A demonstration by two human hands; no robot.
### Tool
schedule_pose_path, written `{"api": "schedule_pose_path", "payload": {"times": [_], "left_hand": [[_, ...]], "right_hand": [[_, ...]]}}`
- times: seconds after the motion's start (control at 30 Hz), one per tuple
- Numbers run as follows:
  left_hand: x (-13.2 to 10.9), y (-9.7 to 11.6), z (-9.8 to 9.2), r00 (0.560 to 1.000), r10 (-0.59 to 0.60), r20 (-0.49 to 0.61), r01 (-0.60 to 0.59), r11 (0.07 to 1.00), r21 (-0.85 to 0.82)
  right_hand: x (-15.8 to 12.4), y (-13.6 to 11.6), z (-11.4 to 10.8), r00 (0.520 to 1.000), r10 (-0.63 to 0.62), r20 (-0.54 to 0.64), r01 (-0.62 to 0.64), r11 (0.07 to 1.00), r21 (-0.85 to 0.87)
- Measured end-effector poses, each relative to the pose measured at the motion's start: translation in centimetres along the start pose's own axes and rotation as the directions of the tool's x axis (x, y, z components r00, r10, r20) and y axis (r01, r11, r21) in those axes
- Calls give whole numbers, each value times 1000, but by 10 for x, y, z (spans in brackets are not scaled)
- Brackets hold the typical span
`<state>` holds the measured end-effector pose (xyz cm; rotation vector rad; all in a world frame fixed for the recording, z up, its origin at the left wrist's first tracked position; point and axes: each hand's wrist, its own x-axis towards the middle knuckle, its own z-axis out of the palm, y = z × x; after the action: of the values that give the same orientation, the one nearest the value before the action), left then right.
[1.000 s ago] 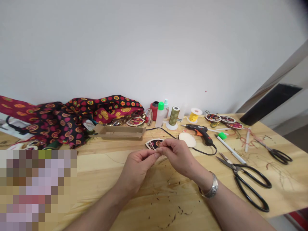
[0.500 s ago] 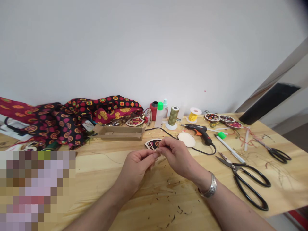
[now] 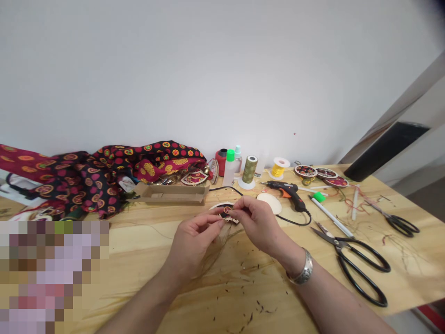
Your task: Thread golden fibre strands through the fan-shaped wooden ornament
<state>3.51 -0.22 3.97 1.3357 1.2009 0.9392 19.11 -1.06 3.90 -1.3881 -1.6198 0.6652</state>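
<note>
My left hand (image 3: 193, 243) is closed in a pinch, thumb against forefinger, with thin olive threads (image 3: 224, 239) trailing down from its fingertips. Facing it, my right hand (image 3: 259, 222) pinches something too small to make out and wears a silver bracelet at the wrist. Just behind the fingertips is a small ornament (image 3: 227, 209) with a pale cut-out border and dark patterned fabric, partly covered by my fingers. Whether it rests on the table or is held cannot be told.
A hot glue gun (image 3: 287, 191), a pale oval disc (image 3: 269, 204) and an olive thread spool (image 3: 250, 170) stand beyond my hands. Large scissors (image 3: 347, 246) and a white pen (image 3: 332, 215) lie right. Left are a cardboard tray (image 3: 170, 195) and patterned fabric (image 3: 90, 171).
The fingertips have drawn slightly apart. The ornament shows more of its lower edge between them, and loose threads now hang below my left fingers.
</note>
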Motion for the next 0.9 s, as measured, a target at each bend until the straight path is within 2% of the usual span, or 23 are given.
{"api": "schedule_pose_path", "payload": {"times": [0.1,0.17,0.3,0.43,0.6,0.77,0.9], "left_hand": [[-1,-5,1,981,192,-15,-191,979,66],[-3,-9,1,967,254,32,-256,964,78],[-4,-12,4,965,188,183,-184,982,-40],[-4,-10,7,958,176,228,-171,984,-41],[-4,-14,7,945,261,198,-278,958,63],[-6,-20,7,886,418,200,-461,845,273],[-8,-19,6,859,456,232,-512,780,359]], "right_hand": [[0,3,2,999,21,-27,-21,1000,11],[0,3,3,999,36,-36,-35,999,29],[-1,1,5,998,63,-22,-61,993,97],[-1,-1,7,996,83,-21,-79,985,153],[0,-2,6,996,90,4,-89,980,178],[-1,-3,7,989,141,54,-150,960,237],[-2,-3,9,978,178,108,-203,929,310]]}}
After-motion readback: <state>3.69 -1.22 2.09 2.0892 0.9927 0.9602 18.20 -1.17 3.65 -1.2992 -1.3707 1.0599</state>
